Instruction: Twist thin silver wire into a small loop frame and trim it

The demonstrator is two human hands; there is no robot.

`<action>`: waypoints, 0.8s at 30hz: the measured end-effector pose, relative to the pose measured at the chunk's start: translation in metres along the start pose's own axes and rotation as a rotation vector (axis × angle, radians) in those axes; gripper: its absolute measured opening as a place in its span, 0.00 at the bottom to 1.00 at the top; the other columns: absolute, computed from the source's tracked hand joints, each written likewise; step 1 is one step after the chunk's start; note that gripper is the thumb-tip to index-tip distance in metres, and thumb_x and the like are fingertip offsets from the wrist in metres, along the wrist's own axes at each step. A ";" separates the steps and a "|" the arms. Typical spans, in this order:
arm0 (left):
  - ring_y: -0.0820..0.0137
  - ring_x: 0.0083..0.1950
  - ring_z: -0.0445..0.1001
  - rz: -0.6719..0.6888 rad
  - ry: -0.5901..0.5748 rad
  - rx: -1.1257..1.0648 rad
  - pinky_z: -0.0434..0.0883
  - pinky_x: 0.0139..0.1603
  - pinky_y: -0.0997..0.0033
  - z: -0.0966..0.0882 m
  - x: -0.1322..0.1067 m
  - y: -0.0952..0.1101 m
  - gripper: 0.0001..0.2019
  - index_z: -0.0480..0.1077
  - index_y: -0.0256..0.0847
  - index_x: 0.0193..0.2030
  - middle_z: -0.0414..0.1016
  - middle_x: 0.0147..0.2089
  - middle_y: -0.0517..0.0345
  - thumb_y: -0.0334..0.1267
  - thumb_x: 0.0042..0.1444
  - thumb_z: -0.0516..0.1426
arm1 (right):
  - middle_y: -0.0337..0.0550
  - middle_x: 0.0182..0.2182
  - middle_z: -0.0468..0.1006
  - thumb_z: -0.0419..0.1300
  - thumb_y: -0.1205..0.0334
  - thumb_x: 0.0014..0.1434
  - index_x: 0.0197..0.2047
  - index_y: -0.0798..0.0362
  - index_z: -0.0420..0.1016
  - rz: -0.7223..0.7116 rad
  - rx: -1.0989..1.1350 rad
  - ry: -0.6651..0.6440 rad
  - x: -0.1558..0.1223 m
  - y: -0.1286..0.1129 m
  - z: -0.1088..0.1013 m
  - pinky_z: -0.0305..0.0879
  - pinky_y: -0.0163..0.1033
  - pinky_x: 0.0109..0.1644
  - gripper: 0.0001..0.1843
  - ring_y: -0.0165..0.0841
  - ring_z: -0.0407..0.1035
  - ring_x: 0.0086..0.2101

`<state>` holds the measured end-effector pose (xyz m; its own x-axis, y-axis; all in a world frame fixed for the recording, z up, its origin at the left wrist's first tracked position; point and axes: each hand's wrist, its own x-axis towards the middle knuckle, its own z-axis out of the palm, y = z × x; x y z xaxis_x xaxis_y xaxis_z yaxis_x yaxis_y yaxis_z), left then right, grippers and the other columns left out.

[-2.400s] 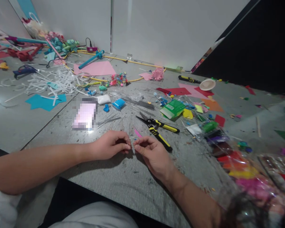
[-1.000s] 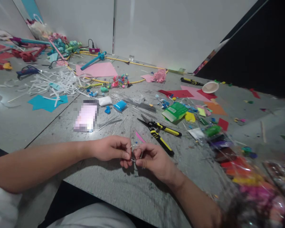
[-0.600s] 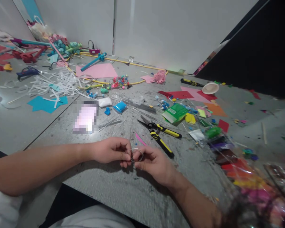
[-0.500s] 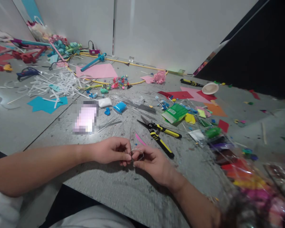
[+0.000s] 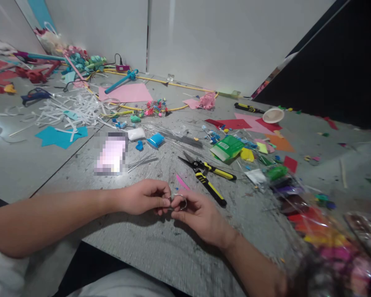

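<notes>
Thin silvery wire [image 5: 183,199], bent into a small loop, is pinched between my two hands above the near part of the table. My left hand [image 5: 145,197] closes thumb and fingertips on its left end. On the other side my right hand [image 5: 200,214] grips the loop, thumb below and fingers curled. The fingertips hide part of the wire and nearly touch each other. Just beyond the hands lie pruning shears [image 5: 208,171] with black and yellow handles, blades apart, and a pink paper strip [image 5: 181,181]. More straight wires [image 5: 144,161] lie loose beyond my left hand.
A phone [image 5: 111,153], blurred out, lies left of blue [image 5: 156,140] and white [image 5: 136,134] clay packs. A green packet [image 5: 227,147] and coloured clay bags [image 5: 309,222] spread along the right. White paper strips [image 5: 77,107] and scissors [image 5: 35,95] are at the left.
The wire loop has turned slightly and looks smaller between the fingers. My right fingertips have shifted a little to the left; both hands keep their hold.
</notes>
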<state>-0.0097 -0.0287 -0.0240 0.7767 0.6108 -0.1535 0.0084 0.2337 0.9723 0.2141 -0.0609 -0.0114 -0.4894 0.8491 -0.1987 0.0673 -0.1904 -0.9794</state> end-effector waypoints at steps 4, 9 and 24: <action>0.74 0.33 0.70 0.007 0.000 0.007 0.69 0.35 0.71 0.000 -0.001 0.002 0.20 0.68 0.38 0.39 0.71 0.32 0.60 0.55 0.67 0.62 | 0.39 0.33 0.78 0.73 0.63 0.53 0.30 0.51 0.79 -0.064 -0.041 0.004 0.002 0.004 -0.001 0.69 0.41 0.45 0.07 0.35 0.74 0.38; 0.75 0.31 0.66 0.046 0.014 0.129 0.65 0.33 0.72 0.000 -0.003 0.004 0.16 0.68 0.38 0.40 0.68 0.32 0.62 0.50 0.69 0.60 | 0.37 0.30 0.75 0.73 0.62 0.53 0.28 0.50 0.76 -0.069 -0.081 0.023 0.003 0.007 0.001 0.65 0.40 0.41 0.09 0.34 0.70 0.35; 0.72 0.34 0.73 0.049 0.055 0.135 0.70 0.38 0.70 0.003 -0.003 0.004 0.11 0.68 0.38 0.38 0.74 0.33 0.57 0.43 0.69 0.60 | 0.40 0.30 0.78 0.72 0.60 0.55 0.25 0.49 0.78 -0.058 -0.179 0.050 0.003 0.003 0.002 0.64 0.43 0.42 0.10 0.37 0.71 0.35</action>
<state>-0.0106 -0.0320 -0.0190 0.7423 0.6608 -0.1106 0.0586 0.1004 0.9932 0.2105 -0.0600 -0.0147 -0.4536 0.8804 -0.1385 0.1959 -0.0532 -0.9792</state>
